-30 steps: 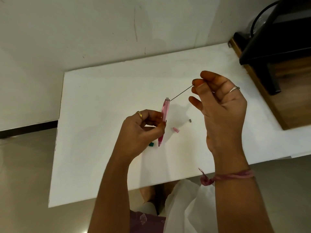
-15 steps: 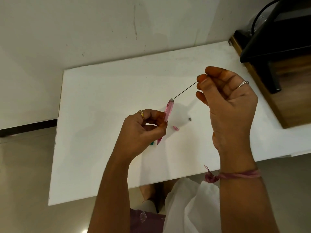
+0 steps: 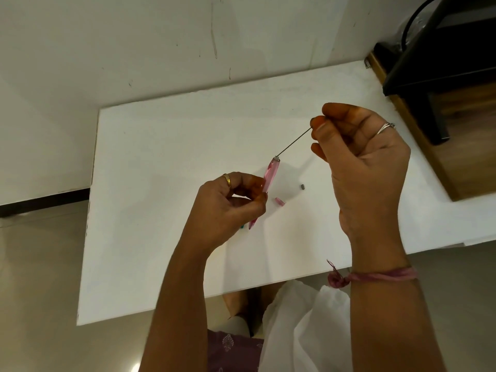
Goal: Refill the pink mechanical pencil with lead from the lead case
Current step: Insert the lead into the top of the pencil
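Note:
My left hand [image 3: 228, 205] grips the pink mechanical pencil [image 3: 270, 174] by its middle, tilted with its open top end up and to the right. My right hand [image 3: 359, 167] pinches a thin dark lead [image 3: 295, 142] between thumb and forefinger. The lead's lower tip meets the pencil's open top. On the white table [image 3: 161, 183] lie a small pink cap [image 3: 280, 201] and a tiny grey piece [image 3: 302, 187]. A green object [image 3: 241, 226], mostly hidden behind my left hand, peeks out beside the pencil tip.
A dark stand with a cable [image 3: 440, 57] sits on a wooden surface [image 3: 467, 146] at the right. The wall runs along the table's far edge. White cloth [image 3: 303, 326] lies on my lap below the table's near edge.
My right hand has risen and moved right, and the lead now stretches longer between my fingers and the pencil top. My left hand tilted the pencil slightly more to the right.

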